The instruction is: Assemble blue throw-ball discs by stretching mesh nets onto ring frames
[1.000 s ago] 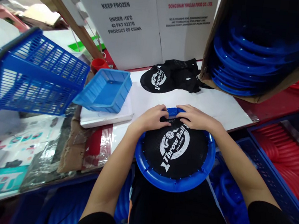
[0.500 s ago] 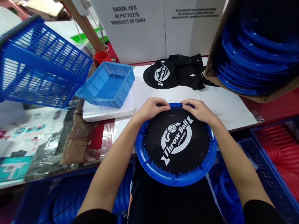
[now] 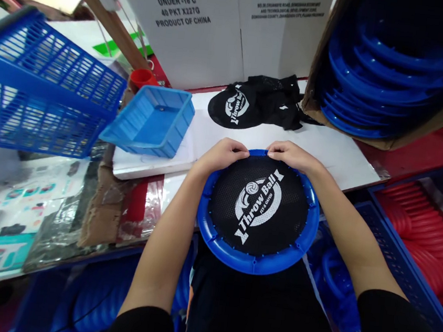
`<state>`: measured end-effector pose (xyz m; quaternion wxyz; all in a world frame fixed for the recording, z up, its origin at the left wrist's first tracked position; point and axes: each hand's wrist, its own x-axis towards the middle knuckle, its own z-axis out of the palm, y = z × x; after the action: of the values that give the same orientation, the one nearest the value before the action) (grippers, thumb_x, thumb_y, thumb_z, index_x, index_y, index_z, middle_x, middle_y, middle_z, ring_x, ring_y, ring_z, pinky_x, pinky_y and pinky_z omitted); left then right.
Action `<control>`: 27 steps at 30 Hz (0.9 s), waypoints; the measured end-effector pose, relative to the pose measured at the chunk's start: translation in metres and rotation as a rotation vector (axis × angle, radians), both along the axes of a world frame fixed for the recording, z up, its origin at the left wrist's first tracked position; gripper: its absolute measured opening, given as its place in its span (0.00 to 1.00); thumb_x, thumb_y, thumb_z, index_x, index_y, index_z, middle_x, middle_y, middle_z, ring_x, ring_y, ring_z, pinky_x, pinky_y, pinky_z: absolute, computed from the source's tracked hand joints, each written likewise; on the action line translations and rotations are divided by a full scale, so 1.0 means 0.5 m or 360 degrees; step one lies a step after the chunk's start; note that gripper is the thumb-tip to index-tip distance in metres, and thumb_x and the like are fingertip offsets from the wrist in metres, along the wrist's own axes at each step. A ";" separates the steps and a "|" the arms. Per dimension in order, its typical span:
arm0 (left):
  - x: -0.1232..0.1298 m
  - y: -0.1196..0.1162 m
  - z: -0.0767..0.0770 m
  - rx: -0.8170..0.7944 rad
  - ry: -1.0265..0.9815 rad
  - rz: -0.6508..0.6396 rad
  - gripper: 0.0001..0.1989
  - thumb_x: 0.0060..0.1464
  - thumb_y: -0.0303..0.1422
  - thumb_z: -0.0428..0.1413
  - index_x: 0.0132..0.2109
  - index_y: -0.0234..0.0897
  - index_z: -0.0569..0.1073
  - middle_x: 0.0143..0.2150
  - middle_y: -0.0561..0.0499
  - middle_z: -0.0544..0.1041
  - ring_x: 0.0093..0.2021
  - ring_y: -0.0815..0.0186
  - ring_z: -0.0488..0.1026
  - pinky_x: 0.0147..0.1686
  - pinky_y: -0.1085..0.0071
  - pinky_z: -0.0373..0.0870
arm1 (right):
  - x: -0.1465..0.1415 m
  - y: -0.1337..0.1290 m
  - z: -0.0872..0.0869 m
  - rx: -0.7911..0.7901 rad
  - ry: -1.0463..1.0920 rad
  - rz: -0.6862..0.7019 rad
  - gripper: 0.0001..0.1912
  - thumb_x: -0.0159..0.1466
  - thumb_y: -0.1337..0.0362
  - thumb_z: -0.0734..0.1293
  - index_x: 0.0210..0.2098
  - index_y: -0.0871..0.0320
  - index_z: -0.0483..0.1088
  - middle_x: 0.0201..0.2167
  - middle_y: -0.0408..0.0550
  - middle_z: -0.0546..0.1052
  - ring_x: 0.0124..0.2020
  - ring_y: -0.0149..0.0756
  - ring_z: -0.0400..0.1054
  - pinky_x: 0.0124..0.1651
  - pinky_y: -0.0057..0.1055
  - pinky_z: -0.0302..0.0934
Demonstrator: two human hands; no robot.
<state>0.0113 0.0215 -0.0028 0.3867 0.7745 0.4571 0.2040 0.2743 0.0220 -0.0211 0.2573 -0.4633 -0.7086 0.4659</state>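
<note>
A round blue plastic ring (image 3: 256,265) with black mesh (image 3: 221,200) lying inside it rests over my lap, against the table edge. White "Throw Ball" lettering shows on the mesh. My left hand (image 3: 226,155) is closed at the ring's far rim, thumb and fingertips pressed on the mesh edge. A short way to its right, my right hand (image 3: 290,155) pinches the same far rim. What lies under the fingertips is hidden. Beyond both hands, a pile of black printed mesh pieces (image 3: 259,104) lies on the white board.
A light blue tray (image 3: 150,121) and a blue basket (image 3: 47,89) stand on the left. Far right, a cardboard box (image 3: 390,144) holds stacked blue rings (image 3: 386,101). Crates of red rings (image 3: 424,235) and blue rings sit below the table. A white carton (image 3: 201,53) stands behind.
The view has shifted slightly, so the surroundings slide left and up. Both hands stay at the ring's far rim, with the right fingers drawn a little closer together.
</note>
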 end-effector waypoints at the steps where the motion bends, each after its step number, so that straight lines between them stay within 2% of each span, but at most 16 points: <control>1: 0.000 0.001 0.001 -0.0004 0.0010 -0.0001 0.12 0.58 0.38 0.59 0.37 0.35 0.84 0.37 0.46 0.85 0.39 0.59 0.77 0.44 0.63 0.73 | 0.001 -0.001 0.000 -0.0002 0.0002 0.0005 0.06 0.63 0.61 0.70 0.30 0.54 0.75 0.41 0.50 0.81 0.44 0.44 0.72 0.55 0.45 0.65; 8: -0.002 -0.003 0.001 -0.0019 -0.0009 -0.0014 0.10 0.58 0.35 0.60 0.39 0.36 0.84 0.40 0.46 0.86 0.42 0.59 0.79 0.48 0.63 0.74 | 0.008 -0.010 0.007 0.0067 -0.0020 0.0071 0.06 0.63 0.59 0.70 0.33 0.54 0.77 0.44 0.50 0.82 0.48 0.46 0.73 0.60 0.46 0.64; 13: -0.003 -0.007 0.001 0.0013 0.0062 0.0004 0.09 0.59 0.33 0.59 0.40 0.37 0.85 0.42 0.46 0.87 0.44 0.59 0.79 0.51 0.63 0.74 | 0.006 -0.008 0.013 0.0032 -0.0015 0.0043 0.04 0.61 0.62 0.72 0.31 0.55 0.78 0.48 0.51 0.82 0.50 0.45 0.74 0.62 0.44 0.64; 17: -0.001 -0.009 0.001 0.0080 0.0101 -0.0003 0.10 0.59 0.34 0.59 0.39 0.37 0.85 0.41 0.46 0.87 0.43 0.59 0.79 0.50 0.62 0.73 | -0.013 -0.001 0.025 -0.0039 -0.0129 0.0003 0.04 0.61 0.64 0.70 0.31 0.56 0.79 0.38 0.49 0.83 0.43 0.42 0.74 0.54 0.41 0.67; 19: 0.001 -0.010 0.000 0.0097 0.0096 0.0004 0.10 0.59 0.35 0.59 0.39 0.37 0.85 0.41 0.46 0.86 0.42 0.58 0.79 0.50 0.61 0.73 | -0.028 -0.001 0.033 0.0020 -0.0204 0.0025 0.07 0.64 0.62 0.69 0.33 0.56 0.79 0.35 0.49 0.82 0.40 0.42 0.73 0.51 0.41 0.67; 23: 0.003 -0.011 -0.002 0.0063 0.0025 0.0028 0.11 0.59 0.36 0.59 0.39 0.36 0.85 0.39 0.46 0.86 0.41 0.58 0.78 0.48 0.61 0.74 | -0.050 -0.012 0.039 0.0357 -0.0295 0.0148 0.07 0.64 0.60 0.69 0.33 0.56 0.77 0.40 0.50 0.81 0.45 0.44 0.73 0.56 0.43 0.64; 27: 0.004 -0.013 -0.007 0.0053 -0.0008 0.0047 0.10 0.59 0.34 0.59 0.39 0.36 0.85 0.39 0.45 0.86 0.41 0.58 0.78 0.48 0.61 0.74 | -0.046 -0.018 0.031 0.0329 -0.0222 0.0179 0.06 0.65 0.59 0.68 0.34 0.55 0.73 0.40 0.49 0.80 0.46 0.45 0.72 0.57 0.44 0.64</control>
<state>0.0133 0.0149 -0.0065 0.3717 0.7736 0.4641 0.2192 0.2513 0.0132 -0.0057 0.2272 -0.4253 -0.7938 0.3707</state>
